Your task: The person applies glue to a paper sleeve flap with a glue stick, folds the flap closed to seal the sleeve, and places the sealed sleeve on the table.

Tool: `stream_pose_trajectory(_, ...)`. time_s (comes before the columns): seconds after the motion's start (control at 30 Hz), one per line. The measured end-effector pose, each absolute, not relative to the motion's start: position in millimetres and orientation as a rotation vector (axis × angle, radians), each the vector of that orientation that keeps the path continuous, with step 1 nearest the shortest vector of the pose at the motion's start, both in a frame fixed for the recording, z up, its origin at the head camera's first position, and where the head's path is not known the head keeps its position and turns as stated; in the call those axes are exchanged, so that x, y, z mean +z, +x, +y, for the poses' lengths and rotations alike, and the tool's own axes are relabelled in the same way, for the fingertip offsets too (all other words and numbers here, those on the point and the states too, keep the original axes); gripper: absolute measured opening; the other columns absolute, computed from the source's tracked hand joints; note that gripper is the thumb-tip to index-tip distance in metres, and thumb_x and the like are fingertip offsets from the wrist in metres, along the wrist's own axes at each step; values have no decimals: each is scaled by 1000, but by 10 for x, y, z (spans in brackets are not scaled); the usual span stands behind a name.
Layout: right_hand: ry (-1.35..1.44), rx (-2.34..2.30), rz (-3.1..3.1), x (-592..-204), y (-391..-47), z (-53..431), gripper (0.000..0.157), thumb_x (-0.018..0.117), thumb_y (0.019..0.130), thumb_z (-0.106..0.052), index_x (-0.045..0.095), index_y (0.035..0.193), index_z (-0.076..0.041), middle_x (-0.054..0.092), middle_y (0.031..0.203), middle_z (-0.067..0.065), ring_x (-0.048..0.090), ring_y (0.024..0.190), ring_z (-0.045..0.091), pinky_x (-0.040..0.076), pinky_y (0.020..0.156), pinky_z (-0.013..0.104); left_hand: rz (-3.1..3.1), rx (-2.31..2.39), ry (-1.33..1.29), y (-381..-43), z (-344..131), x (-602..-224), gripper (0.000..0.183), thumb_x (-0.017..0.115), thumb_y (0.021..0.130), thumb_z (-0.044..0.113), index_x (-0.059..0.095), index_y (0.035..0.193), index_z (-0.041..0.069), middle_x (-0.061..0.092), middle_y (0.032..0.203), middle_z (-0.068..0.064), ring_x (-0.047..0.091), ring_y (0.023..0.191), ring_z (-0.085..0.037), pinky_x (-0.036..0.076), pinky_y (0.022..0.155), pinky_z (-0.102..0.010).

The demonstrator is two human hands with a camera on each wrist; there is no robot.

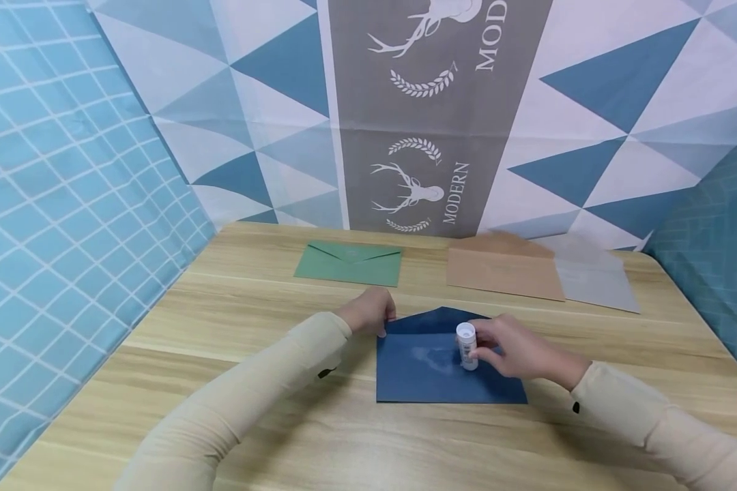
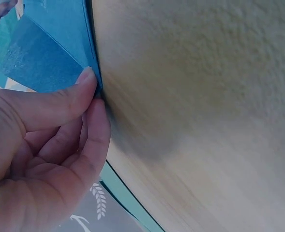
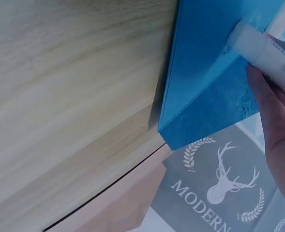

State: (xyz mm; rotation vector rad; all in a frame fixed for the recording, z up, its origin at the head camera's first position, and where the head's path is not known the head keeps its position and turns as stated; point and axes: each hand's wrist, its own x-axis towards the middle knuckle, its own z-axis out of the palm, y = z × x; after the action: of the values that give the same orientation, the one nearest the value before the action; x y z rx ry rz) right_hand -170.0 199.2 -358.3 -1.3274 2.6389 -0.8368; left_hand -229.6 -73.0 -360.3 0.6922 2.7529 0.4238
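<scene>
A dark blue envelope [image 1: 417, 375] lies on the table with its flap [image 1: 436, 320] opened away from the person. At its upper left corner, my left hand [image 1: 370, 311] pinches the edge between thumb and fingers, as the left wrist view shows close up on the envelope [image 2: 60, 29]. My right hand [image 1: 516, 346] holds a white glue stick [image 1: 467, 346], its lower end down against the envelope's body right of the middle. Pale smears mark the paper left of the stick. In the right wrist view the glue stick [image 3: 258, 48] meets the blue paper.
A green envelope [image 1: 353, 266] with its flap folded down lies at the back left. Toward the back right lie a brown envelope [image 1: 503, 271] and a grey one [image 1: 596, 279], partly overlapping. A patterned cloth [image 1: 424, 116] hangs behind the wooden table [image 1: 356, 450].
</scene>
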Motion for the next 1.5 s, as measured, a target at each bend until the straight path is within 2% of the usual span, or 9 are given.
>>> stream_pose_trajectory(0.23,-1348,-925,2614,-3642,-1700,2012,18,65,89,-5,64,107,-4,73,95,5,72,89,13,58,71,23,2741,488,662,-2276,-764,-3606,14,80,70,-4,71,72,6,59,65,2,46,67,-9,53,74,-26)
stream_pose_trajectory(0.37,-1330,-966,2645,-3679,-1688,1991,20,67,88,-5,64,108,-5,73,97,7,72,91,15,58,72,23,2728,531,667,-2277,-778,-3615,15,80,69,-5,70,72,6,55,65,4,45,67,-10,51,71,-25)
stream_pose_trajectory(0.63,-1303,-981,2685,-3715,-1687,1884,22,67,88,-9,64,110,-6,73,105,8,72,96,20,59,78,28,2741,538,679,-2305,-780,-3614,15,81,69,-3,72,77,7,66,74,-1,50,70,-9,53,75,-27)
stream_pose_trajectory(1.0,-1301,-1041,2625,-3752,-1691,1649,26,66,89,-11,63,113,-2,72,108,11,71,98,19,58,79,26,2742,568,661,-2289,-799,-3622,16,81,68,-4,73,78,6,71,78,-4,56,72,-9,55,73,-26)
stream_pose_trajectory(1.2,-1274,-1047,2626,-3746,-1663,1552,27,67,89,-12,62,113,-4,72,108,10,71,97,17,58,80,28,2734,570,666,-2285,-771,-3620,17,81,68,-5,73,77,6,69,76,-3,53,70,-9,53,72,-25)
stream_pose_trajectory(1.5,-1120,-1243,2563,-3752,-1670,1466,31,66,89,-14,61,117,-1,71,112,13,70,102,23,58,83,29,2722,518,649,-2300,-726,-3601,17,78,69,-9,69,71,5,57,65,2,49,67,-10,49,65,-22)
